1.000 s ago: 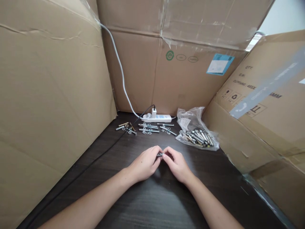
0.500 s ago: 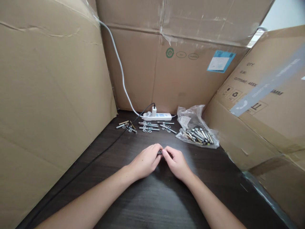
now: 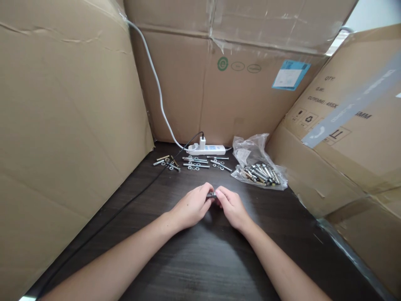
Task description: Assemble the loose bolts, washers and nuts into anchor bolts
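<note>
"Cardboard walls (image 3: 175,96) enclose a dark tabletop (image 3: 188,267). Where is the metal bolt (image 3: 211,195)?"

"Between two hands at center: left hand (image 3: 193,205) gripping one end, right hand (image 3: 232,205) pinching the other."

"And behind them?"

"Loose bolts (image 3: 196,166) near a white power strip (image 3: 220,150), with bagged hardware (image 3: 263,173) to the right."

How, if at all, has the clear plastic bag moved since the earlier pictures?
No: the clear plastic bag keeps its place just right of the power strip; both only rise together in the view.

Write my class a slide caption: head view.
Left hand and right hand hold a metal fastener, a plastic bag of fasteners beyond.
</note>
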Demonstrator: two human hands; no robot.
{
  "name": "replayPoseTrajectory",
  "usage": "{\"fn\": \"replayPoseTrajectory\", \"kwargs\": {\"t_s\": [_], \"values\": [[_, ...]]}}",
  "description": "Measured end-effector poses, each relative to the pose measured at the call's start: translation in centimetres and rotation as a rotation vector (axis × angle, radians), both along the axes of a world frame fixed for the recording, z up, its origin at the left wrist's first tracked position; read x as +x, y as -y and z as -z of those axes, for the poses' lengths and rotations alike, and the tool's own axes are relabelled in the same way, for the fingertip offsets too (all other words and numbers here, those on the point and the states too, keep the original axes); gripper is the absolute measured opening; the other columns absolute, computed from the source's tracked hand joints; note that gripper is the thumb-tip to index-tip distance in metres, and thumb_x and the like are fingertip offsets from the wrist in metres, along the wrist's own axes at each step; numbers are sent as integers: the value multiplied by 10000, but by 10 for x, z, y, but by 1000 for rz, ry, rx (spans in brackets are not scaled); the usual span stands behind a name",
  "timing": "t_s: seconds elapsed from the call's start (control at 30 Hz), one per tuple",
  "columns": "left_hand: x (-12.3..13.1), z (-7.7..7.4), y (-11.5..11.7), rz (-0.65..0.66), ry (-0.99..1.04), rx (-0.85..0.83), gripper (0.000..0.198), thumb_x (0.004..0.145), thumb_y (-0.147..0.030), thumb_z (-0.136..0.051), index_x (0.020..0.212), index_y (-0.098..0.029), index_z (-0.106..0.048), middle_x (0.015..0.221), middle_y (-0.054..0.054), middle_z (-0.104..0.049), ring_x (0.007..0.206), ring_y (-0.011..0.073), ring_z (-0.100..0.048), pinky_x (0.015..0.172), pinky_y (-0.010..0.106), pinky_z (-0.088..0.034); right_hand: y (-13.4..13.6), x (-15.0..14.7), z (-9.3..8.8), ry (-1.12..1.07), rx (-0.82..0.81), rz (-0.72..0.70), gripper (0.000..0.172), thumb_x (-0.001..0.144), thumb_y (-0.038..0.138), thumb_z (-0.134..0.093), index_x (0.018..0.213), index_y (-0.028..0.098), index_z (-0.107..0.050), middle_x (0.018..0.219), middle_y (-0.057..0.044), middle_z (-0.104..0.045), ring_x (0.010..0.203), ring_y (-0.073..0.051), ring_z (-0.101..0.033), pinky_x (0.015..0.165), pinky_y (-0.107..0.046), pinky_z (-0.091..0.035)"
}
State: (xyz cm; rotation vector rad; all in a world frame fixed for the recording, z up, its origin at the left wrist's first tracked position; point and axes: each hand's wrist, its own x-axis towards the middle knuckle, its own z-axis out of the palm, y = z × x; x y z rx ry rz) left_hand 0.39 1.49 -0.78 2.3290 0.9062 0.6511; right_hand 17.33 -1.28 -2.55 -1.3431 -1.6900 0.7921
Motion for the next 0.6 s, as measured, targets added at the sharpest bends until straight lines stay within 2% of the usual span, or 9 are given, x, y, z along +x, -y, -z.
{"fn": "replayPoseTrajectory", "kwargs": {"t_s": [0.1, 0.33, 0.6], "values": [[0, -1, 1, -2, -12, 11, 97, 924, -215, -408, 1010, -204, -453, 1013, 47, -613, 934, 187, -594, 802, 306, -459, 1, -1, -3, -7, 29, -26, 243, 904, 356, -444, 734, 190, -495, 661, 26, -493, 624, -122, -449, 602, -233, -344], [0, 1, 1, 16, -16, 16, 90, 920, -216, -417, 1004, -206, -449, 1016, 49, -612, 947, 192, -592, 810, 313, -459, -3, 1, 8, -27, -38, -34, 405, 935, 428, -369, 613, 191, -431, 565, 31, -433, 554, -116, -412, 549, -241, -310], [-1, -4, 2, 23, 1, 23, 104, 917, -226, -423, 1010, -203, -465, 989, 46, -616, 904, 183, -592, 787, 297, -451, 0, -2, 4, -69, -18, -84, 345, 928, 421, -416, 675, 191, -462, 629, 26, -465, 599, -119, -436, 583, -242, -347]]}}
